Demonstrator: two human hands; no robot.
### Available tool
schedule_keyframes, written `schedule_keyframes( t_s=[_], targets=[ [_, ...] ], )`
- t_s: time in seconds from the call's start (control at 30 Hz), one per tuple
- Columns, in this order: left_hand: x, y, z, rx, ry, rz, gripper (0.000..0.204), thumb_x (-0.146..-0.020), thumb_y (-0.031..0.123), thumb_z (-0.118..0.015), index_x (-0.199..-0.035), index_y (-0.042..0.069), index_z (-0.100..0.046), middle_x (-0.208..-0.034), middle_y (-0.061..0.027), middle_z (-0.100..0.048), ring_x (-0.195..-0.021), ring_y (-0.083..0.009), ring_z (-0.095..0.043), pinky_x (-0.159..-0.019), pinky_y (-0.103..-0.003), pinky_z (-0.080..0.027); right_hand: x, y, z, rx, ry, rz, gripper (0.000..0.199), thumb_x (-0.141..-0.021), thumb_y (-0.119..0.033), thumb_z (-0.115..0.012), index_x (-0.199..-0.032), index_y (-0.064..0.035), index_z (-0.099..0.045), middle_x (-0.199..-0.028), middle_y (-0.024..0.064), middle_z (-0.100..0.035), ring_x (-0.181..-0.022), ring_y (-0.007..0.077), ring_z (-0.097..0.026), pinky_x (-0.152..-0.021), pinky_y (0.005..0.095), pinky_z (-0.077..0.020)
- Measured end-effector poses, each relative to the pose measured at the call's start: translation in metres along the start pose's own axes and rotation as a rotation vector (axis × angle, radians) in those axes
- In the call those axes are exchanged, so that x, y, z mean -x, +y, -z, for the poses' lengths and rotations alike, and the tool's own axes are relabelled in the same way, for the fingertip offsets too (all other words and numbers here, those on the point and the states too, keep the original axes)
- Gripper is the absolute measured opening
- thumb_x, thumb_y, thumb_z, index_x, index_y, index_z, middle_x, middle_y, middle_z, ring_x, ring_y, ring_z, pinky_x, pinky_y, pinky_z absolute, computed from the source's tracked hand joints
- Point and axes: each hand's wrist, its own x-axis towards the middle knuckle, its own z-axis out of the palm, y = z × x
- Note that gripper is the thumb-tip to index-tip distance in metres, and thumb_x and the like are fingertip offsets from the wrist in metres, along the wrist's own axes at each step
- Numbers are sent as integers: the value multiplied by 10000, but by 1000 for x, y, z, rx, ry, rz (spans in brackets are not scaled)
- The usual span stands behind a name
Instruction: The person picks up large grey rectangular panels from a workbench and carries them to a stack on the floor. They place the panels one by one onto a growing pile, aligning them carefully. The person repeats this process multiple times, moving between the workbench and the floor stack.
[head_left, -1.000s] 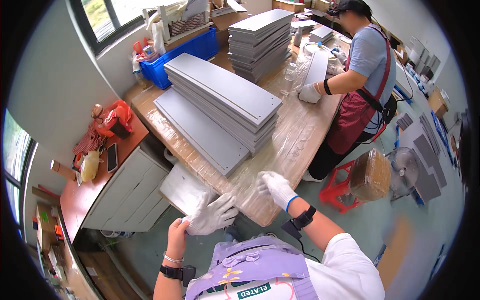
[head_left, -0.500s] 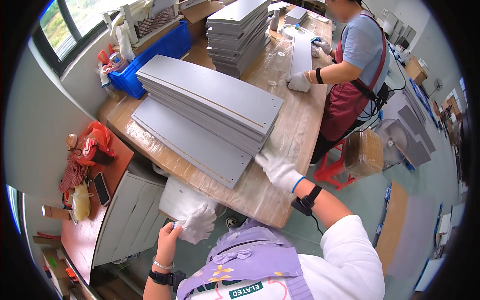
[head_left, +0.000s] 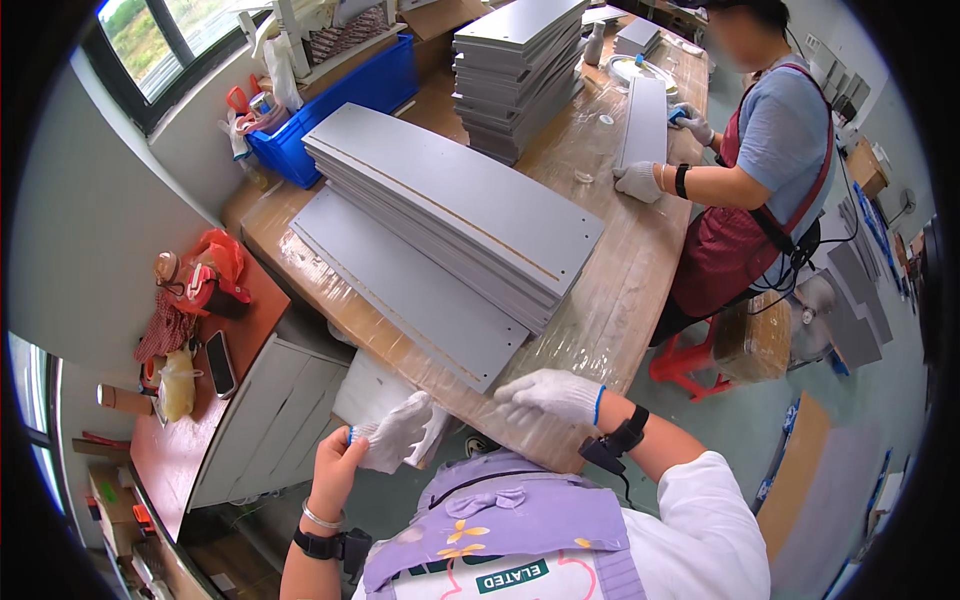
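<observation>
My left hand point(head_left: 336, 466) is bare and pinches a loose white knit glove point(head_left: 392, 436) by its blue-edged cuff. The glove hangs out to the right, its fingers toward the table. My right hand point(head_left: 556, 396) wears a matching white glove. It is over the near edge of the table point(head_left: 610, 320), fingers pointing left, loosely bent and apart, with nothing seen in them. Just beyond it lies a grey panel point(head_left: 400, 290) with small holes near its end. A stack of similar grey panels point(head_left: 450, 200) rests partly over that panel.
Across the table at right, a person in a red apron point(head_left: 715, 255) handles a narrow grey board point(head_left: 643, 125) with gloved hands. A taller panel stack point(head_left: 515, 90) and blue bin point(head_left: 335, 110) stand farther back. At left is a red-topped cabinet point(head_left: 255, 385); a red stool point(head_left: 690, 370) stands right.
My right hand has come left and nearer, from beside the panel stack toward the loose glove. My left hand still grips that glove. The view has shifted slightly.
</observation>
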Motion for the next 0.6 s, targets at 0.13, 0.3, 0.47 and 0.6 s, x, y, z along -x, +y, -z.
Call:
schedule_keyframes(
  t_s=[0.13, 0.3, 0.47, 0.6],
  targets=[
    [3, 4, -4, -49, -34, -23, 145, -926, 148, -632, -887, 9, -629, -794, 52, -575, -718, -29, -472, -633, -222, -393, 8, -32, -16, 219, 313, 290, 513, -946, -63, -520, -1447, -8, -430, -1398, 135, -551, -1275, 222, -543, -1075, 315, -428],
    [2, 11, -9, -31, -156, -4, 169, -951, 161, -624, -917, -5, -634, -800, 52, -579, -719, -26, -463, -638, -208, -394, -44, -86, -9, 451, 529, 509, 602, -956, -285, -577, -1482, -66, -382, -1518, 186, -395, -1400, 282, -399, -1127, 348, -360],
    [-2, 21, 1, -96, -194, -37, 171, -959, 161, -621, -949, -9, -634, -804, 57, -582, -725, -26, -469, -647, -203, -406, -44, -63, 4, 91, 485, 483, 647, -963, -339, -564, -1461, 27, -373, -1517, 190, -403, -1426, 269, -362, -1142, 330, -323],
    [3, 24, 7, -45, -182, -73, 168, -963, 153, -617, -982, -13, -630, -831, 48, -586, -740, -26, -479, -651, -205, -412, 14, 7, 21, -386, 542, 377, 465, -976, -179, -569, -1380, 34, -483, -1213, 125, -628, -1043, 184, -638, -911, 308, -523]
  ],
)
